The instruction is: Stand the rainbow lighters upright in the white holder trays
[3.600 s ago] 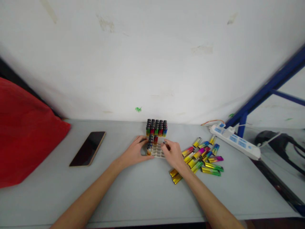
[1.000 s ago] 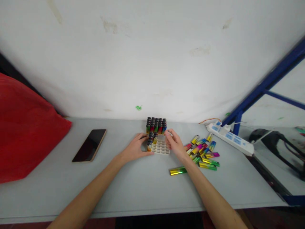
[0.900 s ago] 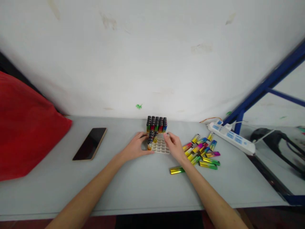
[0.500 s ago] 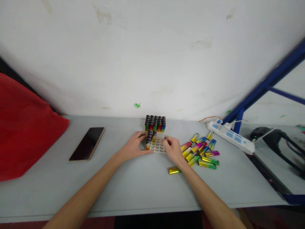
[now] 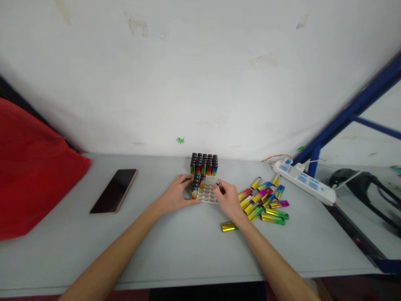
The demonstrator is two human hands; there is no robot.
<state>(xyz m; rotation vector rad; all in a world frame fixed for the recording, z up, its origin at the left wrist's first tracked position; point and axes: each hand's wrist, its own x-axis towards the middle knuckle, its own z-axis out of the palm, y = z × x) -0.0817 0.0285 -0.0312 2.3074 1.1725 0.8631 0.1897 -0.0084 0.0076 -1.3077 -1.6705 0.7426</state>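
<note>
A pale tray [image 5: 207, 195] with rows of round-edged slots lies on the table in front of me. Several lighters [image 5: 194, 190] stand upright in its left part. My left hand [image 5: 175, 195] grips the tray from the left, thumb along the near edge and fingers at the far side. Over the tray's right side, my right hand [image 5: 227, 198] pinches a lighter [image 5: 218, 184]; only its dark top shows, the rest hidden by the fingers. Right behind the tray stands a block of upright lighters [image 5: 204, 165] with black tops and coloured bodies.
Loose shiny lighters [image 5: 273, 212] lie in a pile right of my right hand. A phone [image 5: 114, 191] rests at left, near a red cloth or bag [image 5: 34, 175]. At right are a white power strip [image 5: 305, 182], a blue metal frame [image 5: 338, 119] and a black device [image 5: 354, 184].
Both hands stay in nearly the same place. My right hand still pinches the lighter over the tray's right side. The view has tilted slightly.
</note>
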